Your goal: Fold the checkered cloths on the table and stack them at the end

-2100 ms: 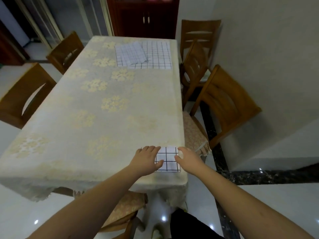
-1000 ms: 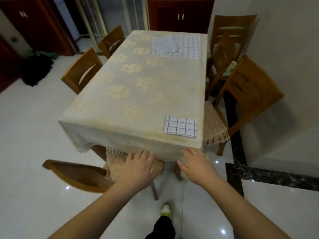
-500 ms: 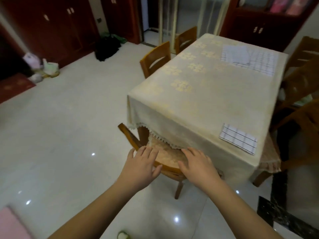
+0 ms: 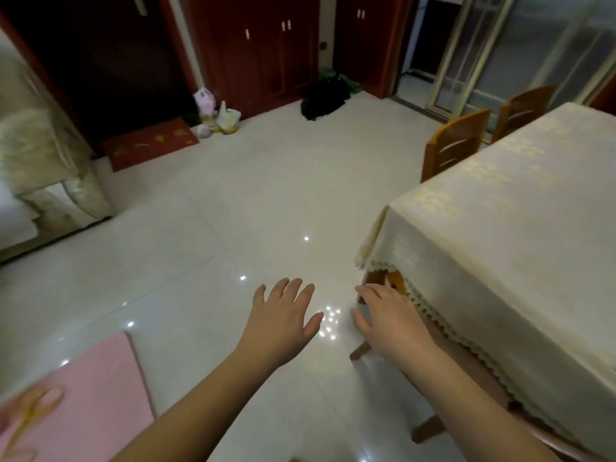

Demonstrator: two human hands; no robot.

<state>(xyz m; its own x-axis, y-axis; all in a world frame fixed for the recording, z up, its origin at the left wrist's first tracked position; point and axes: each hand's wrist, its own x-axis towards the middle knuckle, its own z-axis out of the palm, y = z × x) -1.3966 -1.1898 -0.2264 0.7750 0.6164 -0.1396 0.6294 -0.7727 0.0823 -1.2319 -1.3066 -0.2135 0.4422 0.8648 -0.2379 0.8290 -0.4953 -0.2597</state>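
Hovering palm-down over the glossy white floor (image 4: pixel 233 235) at lower centre, the left hand (image 4: pixel 283 318) has its fingers spread and holds nothing. The right hand (image 4: pixel 386 320) — fingers apart too, empty — hangs just beside the table (image 4: pixel 520 235) corner, whose cream tablecloth fills the right of the frame. No checkered cloths show on the visible stretch of tabletop. Two wooden chairs (image 4: pixel 456 148) stand at the table's far side — upper right.
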